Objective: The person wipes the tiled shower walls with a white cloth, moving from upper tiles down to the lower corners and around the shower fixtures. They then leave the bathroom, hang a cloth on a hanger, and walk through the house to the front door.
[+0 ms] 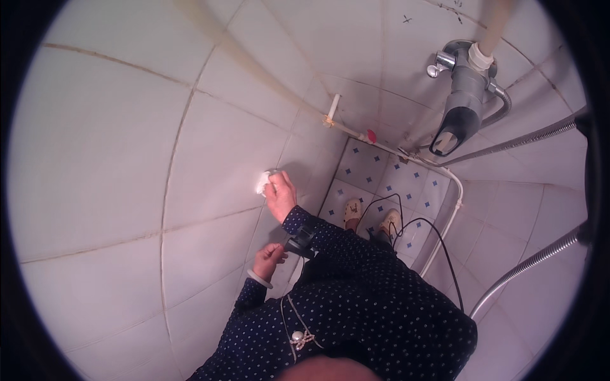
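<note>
My right hand (280, 196) is raised to the tiled wall (222, 152) on the left. Its fingers are closed on a small white wad (262, 183) that touches the tile; whether it is cloth or sponge does not show. A black device (304, 238) is strapped at my right wrist, over the dotted dark sleeve. Lower and nearer to me, my left hand (269, 259) is held in front of the same wall with its fingers curled together, close to that device. Whatever it may hold is hidden. A pale bangle (259, 279) circles my left wrist.
A grey water valve (462, 101) with a pipe and metal hoses (527, 136) juts from the far right wall. White piping (451, 190) with a red-handled tap (372, 136) runs low along the walls. A black cable (438, 228) loops over the patterned floor (362, 165) by my shoes (390, 220).
</note>
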`<action>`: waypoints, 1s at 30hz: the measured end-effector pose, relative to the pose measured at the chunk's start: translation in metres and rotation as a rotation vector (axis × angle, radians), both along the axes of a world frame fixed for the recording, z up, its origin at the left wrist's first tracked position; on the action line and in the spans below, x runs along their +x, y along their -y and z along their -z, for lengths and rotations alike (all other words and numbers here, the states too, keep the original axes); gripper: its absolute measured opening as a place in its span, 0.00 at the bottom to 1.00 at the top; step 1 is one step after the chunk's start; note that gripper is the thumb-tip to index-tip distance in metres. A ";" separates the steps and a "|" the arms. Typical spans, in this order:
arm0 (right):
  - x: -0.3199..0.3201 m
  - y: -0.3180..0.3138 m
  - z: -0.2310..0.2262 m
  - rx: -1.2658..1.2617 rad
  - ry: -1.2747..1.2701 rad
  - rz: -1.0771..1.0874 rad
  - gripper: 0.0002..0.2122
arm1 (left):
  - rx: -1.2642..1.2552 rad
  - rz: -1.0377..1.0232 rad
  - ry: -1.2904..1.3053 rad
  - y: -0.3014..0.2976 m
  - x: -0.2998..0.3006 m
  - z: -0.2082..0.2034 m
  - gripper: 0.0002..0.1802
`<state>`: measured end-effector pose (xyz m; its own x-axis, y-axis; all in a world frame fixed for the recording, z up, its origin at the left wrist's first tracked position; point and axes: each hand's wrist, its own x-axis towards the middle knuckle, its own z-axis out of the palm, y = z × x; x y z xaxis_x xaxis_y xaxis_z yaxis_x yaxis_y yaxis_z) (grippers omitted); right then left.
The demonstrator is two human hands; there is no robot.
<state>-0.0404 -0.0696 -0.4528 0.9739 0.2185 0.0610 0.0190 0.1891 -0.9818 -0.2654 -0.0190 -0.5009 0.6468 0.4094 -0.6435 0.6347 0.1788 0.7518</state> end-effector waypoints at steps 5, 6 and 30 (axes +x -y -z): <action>-0.012 -0.028 -0.058 0.250 0.452 0.020 0.09 | 0.201 0.092 0.040 -0.005 -0.005 0.018 0.07; -0.013 -0.034 -0.059 0.213 0.499 -0.028 0.10 | 0.142 0.075 0.019 -0.006 -0.006 0.018 0.07; 0.098 -0.038 0.150 -0.427 -0.241 0.437 0.03 | -0.092 0.009 -0.104 -0.008 -0.006 0.033 0.12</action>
